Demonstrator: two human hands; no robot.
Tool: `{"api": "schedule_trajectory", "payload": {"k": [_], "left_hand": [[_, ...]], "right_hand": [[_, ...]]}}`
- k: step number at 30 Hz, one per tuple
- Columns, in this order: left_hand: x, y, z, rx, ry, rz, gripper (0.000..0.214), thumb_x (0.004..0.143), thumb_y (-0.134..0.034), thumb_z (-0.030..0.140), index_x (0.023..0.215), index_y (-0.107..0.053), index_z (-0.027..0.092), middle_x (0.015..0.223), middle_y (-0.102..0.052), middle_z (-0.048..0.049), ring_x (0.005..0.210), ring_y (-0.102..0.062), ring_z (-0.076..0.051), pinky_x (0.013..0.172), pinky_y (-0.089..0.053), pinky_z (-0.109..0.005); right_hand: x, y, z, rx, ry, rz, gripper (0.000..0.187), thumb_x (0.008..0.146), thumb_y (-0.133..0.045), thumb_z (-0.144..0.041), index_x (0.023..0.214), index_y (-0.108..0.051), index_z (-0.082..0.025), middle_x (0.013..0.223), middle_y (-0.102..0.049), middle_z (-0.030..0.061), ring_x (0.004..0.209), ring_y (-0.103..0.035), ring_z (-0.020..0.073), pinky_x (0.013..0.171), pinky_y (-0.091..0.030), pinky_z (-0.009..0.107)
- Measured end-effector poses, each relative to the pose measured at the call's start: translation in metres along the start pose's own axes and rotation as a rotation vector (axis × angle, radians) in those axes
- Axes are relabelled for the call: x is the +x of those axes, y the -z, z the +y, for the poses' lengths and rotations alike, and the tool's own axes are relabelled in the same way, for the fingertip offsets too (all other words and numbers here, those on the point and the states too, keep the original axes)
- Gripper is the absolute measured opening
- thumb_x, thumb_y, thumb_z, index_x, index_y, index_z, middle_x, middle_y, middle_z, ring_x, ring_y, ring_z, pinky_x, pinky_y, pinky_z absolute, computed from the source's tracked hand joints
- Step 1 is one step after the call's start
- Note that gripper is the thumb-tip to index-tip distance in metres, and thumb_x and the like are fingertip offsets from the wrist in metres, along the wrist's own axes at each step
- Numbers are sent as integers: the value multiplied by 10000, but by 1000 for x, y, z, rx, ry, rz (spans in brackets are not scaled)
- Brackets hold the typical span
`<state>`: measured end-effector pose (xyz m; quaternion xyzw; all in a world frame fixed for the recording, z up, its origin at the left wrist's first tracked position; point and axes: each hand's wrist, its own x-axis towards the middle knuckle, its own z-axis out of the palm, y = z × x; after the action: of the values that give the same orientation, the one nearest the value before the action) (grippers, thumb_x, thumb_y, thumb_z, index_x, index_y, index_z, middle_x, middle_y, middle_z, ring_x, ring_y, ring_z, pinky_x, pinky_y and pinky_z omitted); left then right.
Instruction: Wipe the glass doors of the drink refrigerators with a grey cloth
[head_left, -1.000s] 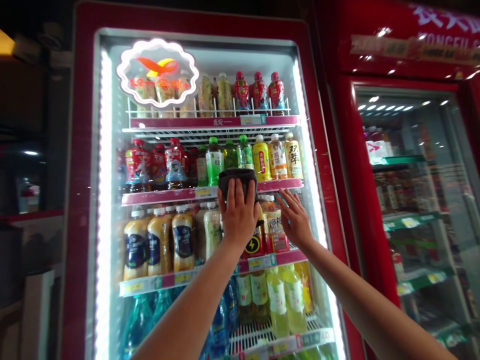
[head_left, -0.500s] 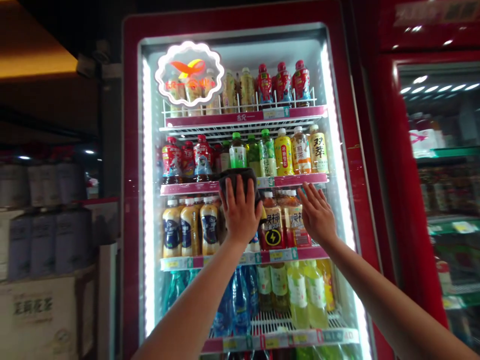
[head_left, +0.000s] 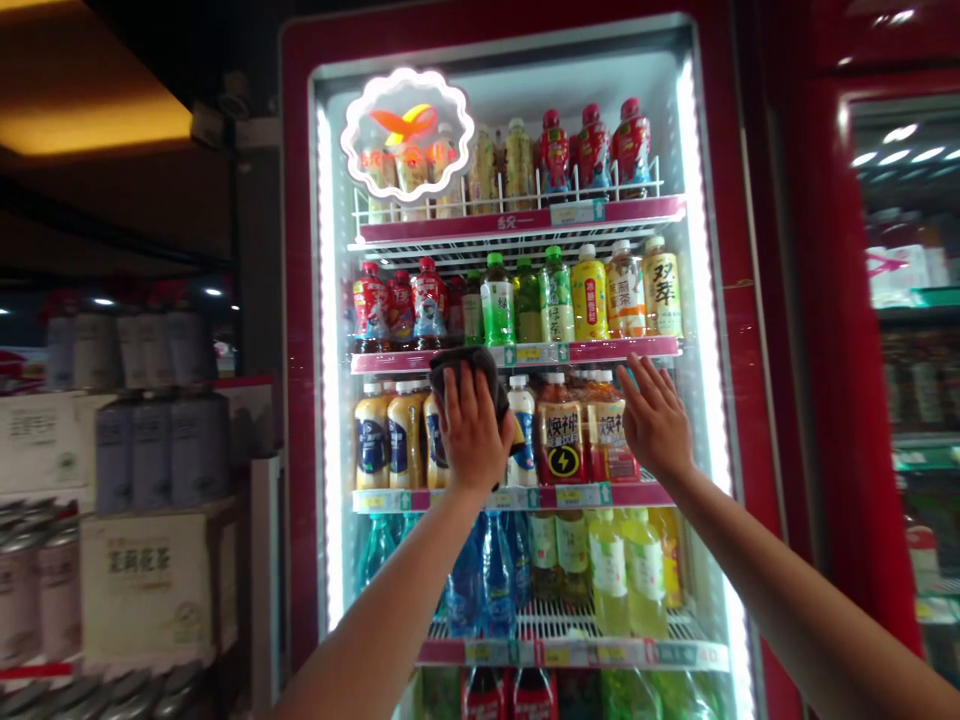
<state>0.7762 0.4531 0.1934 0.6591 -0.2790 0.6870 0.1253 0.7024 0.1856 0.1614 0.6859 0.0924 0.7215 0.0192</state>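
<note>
One lit fridge (head_left: 298, 300) stands in a dim shop. L hand (head_left: 474, 430) lies flat on dark cloth (head_left: 469, 360) against the glass (head_left: 570, 80), mid-door; R hand (head_left: 656, 415) open, fingers slightly apart, glass contact unclear. Cloth partly hides bottles (head_left: 435, 460); 2nd fridge (head_left: 870, 400) cut off at R. Free glass btwn hands & above.

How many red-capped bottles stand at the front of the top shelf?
3, side by side at the right end of the shelf: left bottle, middle bottle and right bottle. Others behind them may be hidden.
</note>
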Motion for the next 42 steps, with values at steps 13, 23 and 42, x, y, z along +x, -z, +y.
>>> {"api": "schedule_trajectory", "payload": {"k": [13,23,42], "left_hand": [[-1,6,-18,-39,94,-9,773,966,-530,417,1618,-234,127,1681,-262,-160,1586,-93,-339,1288,-145,-598],[4,17,-38,-67,-224,-214,692,965,-535,371,1600,-307,219,1684,-287,-76,1583,-161,-266,1303,-151,-520],[21,28,-102,11,140,-30,715,967,-515,405,1603,-291,169,1689,-271,-119,1591,-91,-316,1288,-192,-564]], "right_hand": [[-2,0,6,-15,6,-36,830,954,-472,-98,1632,-84,-378,1684,-252,2,1540,-282,256,1244,-329,551],[2,22,3,41,-15,-168,733,980,-447,-129,1632,-163,-306,1672,-268,49,1535,-273,292,1229,-339,597],[-4,-33,-112,78,287,-245,753,997,-529,-247,1638,-138,-315,1674,-266,36,1549,-257,241,1288,-202,526]]}}
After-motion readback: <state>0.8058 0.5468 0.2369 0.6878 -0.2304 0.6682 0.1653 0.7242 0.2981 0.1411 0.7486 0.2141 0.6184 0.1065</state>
